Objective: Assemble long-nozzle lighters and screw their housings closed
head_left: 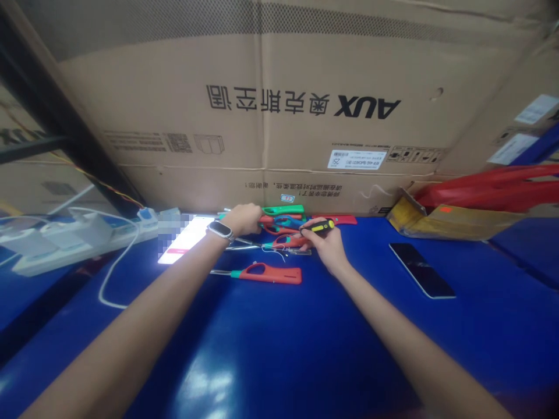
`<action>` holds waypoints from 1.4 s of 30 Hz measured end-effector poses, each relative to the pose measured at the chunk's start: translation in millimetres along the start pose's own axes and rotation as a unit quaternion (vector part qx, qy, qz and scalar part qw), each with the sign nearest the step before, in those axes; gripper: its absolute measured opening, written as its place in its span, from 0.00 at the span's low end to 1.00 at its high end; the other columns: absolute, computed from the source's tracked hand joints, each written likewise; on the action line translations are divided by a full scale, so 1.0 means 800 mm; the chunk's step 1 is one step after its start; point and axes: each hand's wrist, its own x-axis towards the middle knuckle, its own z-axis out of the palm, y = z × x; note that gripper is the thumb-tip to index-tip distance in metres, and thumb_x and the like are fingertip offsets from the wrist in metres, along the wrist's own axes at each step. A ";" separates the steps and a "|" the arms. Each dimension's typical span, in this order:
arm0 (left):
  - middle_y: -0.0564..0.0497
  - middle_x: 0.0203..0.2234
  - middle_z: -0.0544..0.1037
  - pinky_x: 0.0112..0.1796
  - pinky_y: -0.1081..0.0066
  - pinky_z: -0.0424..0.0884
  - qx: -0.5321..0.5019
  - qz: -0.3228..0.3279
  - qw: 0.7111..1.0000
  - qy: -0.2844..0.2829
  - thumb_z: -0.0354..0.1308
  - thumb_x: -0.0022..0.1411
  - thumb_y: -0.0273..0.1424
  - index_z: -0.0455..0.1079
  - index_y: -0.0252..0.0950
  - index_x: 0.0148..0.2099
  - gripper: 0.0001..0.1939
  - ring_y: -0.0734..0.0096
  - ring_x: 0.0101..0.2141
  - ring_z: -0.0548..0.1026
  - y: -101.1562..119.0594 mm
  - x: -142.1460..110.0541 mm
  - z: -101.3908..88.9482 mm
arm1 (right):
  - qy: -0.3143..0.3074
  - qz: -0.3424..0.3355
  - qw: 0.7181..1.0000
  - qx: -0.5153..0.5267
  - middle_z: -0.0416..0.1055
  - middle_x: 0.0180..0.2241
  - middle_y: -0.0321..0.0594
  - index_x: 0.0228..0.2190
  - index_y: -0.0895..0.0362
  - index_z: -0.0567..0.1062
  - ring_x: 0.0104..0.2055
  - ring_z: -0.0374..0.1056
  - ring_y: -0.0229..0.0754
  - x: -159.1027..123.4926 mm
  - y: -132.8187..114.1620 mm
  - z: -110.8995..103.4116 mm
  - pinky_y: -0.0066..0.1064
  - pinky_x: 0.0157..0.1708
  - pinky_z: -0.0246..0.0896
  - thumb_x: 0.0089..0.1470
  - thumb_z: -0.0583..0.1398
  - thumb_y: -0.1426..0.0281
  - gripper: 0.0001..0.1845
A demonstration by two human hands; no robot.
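Note:
My right hand (pixel 328 247) is closed around a screwdriver (pixel 322 227) with a black and yellow handle. Its tip is lost among a pile of long-necked gas lighters. My left hand (pixel 245 219), a watch on its wrist, reaches the left side of that pile with fingers curled; what they hold is hidden. A green lighter (pixel 286 210) lies at the back of the pile, and a blue lighter (pixel 288 221) shows between the hands. Just in front is an orange-red lighter (pixel 286 242) with loose wires beside it. Nearer to me, another orange-red lighter (pixel 273 273) lies apart.
A lit phone screen (pixel 186 238) is beside my left wrist. Left of it are a white power strip (pixel 87 247) and cable. A dark-screened phone (pixel 421 270) and a yellow box (pixel 454 224) with red bags are on the right. An AUX carton (pixel 279 139) stands behind.

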 end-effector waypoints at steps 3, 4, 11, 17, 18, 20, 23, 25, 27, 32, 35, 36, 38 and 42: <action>0.40 0.32 0.79 0.34 0.62 0.70 0.045 -0.043 0.998 -0.028 0.63 0.48 0.37 0.78 0.35 0.39 0.16 0.49 0.34 0.79 0.005 0.003 -0.025 | 0.007 -0.026 1.000 0.002 0.77 0.27 0.36 0.29 0.55 0.72 0.29 0.78 0.46 0.004 -0.005 -0.002 0.29 0.19 0.73 0.41 0.70 0.63 0.16; 0.39 0.34 0.80 0.35 0.62 0.70 0.056 -0.058 0.996 -0.043 0.63 0.49 0.40 0.78 0.35 0.41 0.19 0.49 0.36 0.79 0.006 0.005 -0.034 | 0.007 -0.035 0.999 0.005 0.77 0.28 0.36 0.30 0.56 0.72 0.28 0.78 0.45 0.006 -0.007 -0.002 0.29 0.19 0.73 0.41 0.71 0.63 0.16; 0.36 0.36 0.79 0.34 0.64 0.70 0.048 -0.084 0.992 -0.083 0.62 0.51 0.50 0.76 0.33 0.47 0.29 0.49 0.37 0.79 0.008 0.015 -0.064 | 0.013 -0.056 0.998 0.015 0.75 0.30 0.36 0.29 0.55 0.72 0.31 0.78 0.45 0.014 -0.010 -0.007 0.29 0.20 0.75 0.41 0.71 0.63 0.17; 0.40 0.33 0.79 0.29 0.67 0.66 0.024 -0.082 0.993 -0.087 0.60 0.53 0.40 0.78 0.36 0.42 0.18 0.54 0.32 0.78 0.010 -0.006 -0.036 | -0.005 -0.062 0.998 -0.010 0.75 0.29 0.35 0.29 0.55 0.72 0.28 0.77 0.43 0.009 -0.010 -0.007 0.29 0.19 0.74 0.42 0.70 0.64 0.15; 0.41 0.32 0.79 0.29 0.68 0.65 0.014 -0.077 0.993 -0.090 0.60 0.53 0.39 0.78 0.38 0.42 0.16 0.56 0.32 0.78 0.010 -0.012 -0.031 | -0.007 -0.074 0.997 -0.014 0.75 0.29 0.35 0.29 0.55 0.72 0.28 0.77 0.43 0.008 -0.013 -0.006 0.29 0.20 0.74 0.43 0.70 0.64 0.14; 0.44 0.31 0.79 0.28 0.68 0.64 0.002 -0.055 0.996 -0.076 0.58 0.55 0.37 0.78 0.40 0.41 0.13 0.58 0.31 0.78 0.009 -0.023 -0.021 | -0.003 -0.110 0.994 -0.013 0.74 0.29 0.35 0.29 0.55 0.72 0.29 0.77 0.43 0.009 -0.019 -0.003 0.29 0.21 0.73 0.45 0.69 0.66 0.12; 0.46 0.27 0.78 0.28 0.68 0.64 -0.007 -0.024 0.998 -0.059 0.55 0.55 0.34 0.78 0.40 0.37 0.11 0.60 0.29 0.76 0.008 -0.038 -0.008 | 0.012 -0.142 0.990 -0.007 0.73 0.27 0.34 0.29 0.54 0.71 0.29 0.77 0.43 0.019 -0.024 0.003 0.28 0.22 0.73 0.46 0.67 0.68 0.10; 0.46 0.30 0.79 0.32 0.67 0.66 -0.007 0.014 1.000 -0.026 0.55 0.56 0.33 0.77 0.39 0.37 0.11 0.59 0.32 0.77 0.007 -0.046 0.000 | 0.008 -0.123 0.992 -0.018 0.73 0.25 0.33 0.29 0.54 0.70 0.30 0.77 0.44 0.031 -0.020 0.007 0.29 0.22 0.73 0.46 0.66 0.68 0.09; 0.44 0.37 0.79 0.36 0.67 0.68 -0.011 0.032 0.999 0.007 0.55 0.57 0.34 0.77 0.39 0.41 0.13 0.58 0.36 0.77 0.006 -0.051 0.008 | -0.008 -0.084 0.995 -0.046 0.72 0.24 0.33 0.29 0.54 0.71 0.30 0.78 0.46 0.046 -0.010 0.010 0.31 0.23 0.74 0.44 0.66 0.68 0.10; 0.44 0.43 0.78 0.42 0.67 0.69 -0.035 0.030 0.999 0.022 0.59 0.57 0.35 0.77 0.39 0.45 0.14 0.56 0.43 0.77 0.002 -0.050 0.018 | -0.019 -0.049 0.992 -0.118 0.74 0.23 0.35 0.29 0.54 0.71 0.30 0.78 0.47 0.076 0.017 0.018 0.34 0.26 0.74 0.43 0.63 0.70 0.07; 0.45 0.42 0.79 0.40 0.67 0.69 -0.046 0.026 0.998 0.021 0.60 0.56 0.35 0.77 0.39 0.44 0.13 0.56 0.42 0.77 0.001 -0.046 0.018 | -0.024 -0.037 0.989 -0.143 0.75 0.23 0.36 0.29 0.54 0.71 0.28 0.77 0.46 0.081 0.026 0.026 0.34 0.26 0.74 0.43 0.63 0.71 0.07; 0.46 0.41 0.80 0.39 0.68 0.68 -0.050 0.020 0.998 0.022 0.61 0.56 0.36 0.77 0.39 0.44 0.13 0.57 0.41 0.77 0.000 -0.045 0.017 | -0.023 -0.032 0.990 -0.138 0.75 0.23 0.36 0.29 0.54 0.71 0.28 0.77 0.46 0.081 0.027 0.028 0.34 0.26 0.74 0.43 0.63 0.71 0.07; 0.47 0.38 0.81 0.36 0.68 0.67 -0.065 0.008 0.998 0.022 0.63 0.55 0.38 0.77 0.39 0.43 0.14 0.58 0.38 0.78 -0.001 -0.042 0.016 | -0.017 -0.021 0.993 -0.111 0.75 0.23 0.35 0.28 0.54 0.71 0.28 0.77 0.46 0.081 0.026 0.032 0.34 0.26 0.74 0.43 0.63 0.70 0.07; 0.50 0.35 0.82 0.33 0.70 0.65 -0.100 -0.012 0.995 0.026 0.66 0.52 0.41 0.76 0.40 0.42 0.16 0.61 0.35 0.78 -0.001 -0.038 0.014 | 0.013 -0.010 0.999 -0.051 0.73 0.23 0.33 0.27 0.55 0.71 0.29 0.77 0.45 0.078 0.014 0.031 0.33 0.27 0.74 0.40 0.64 0.70 0.09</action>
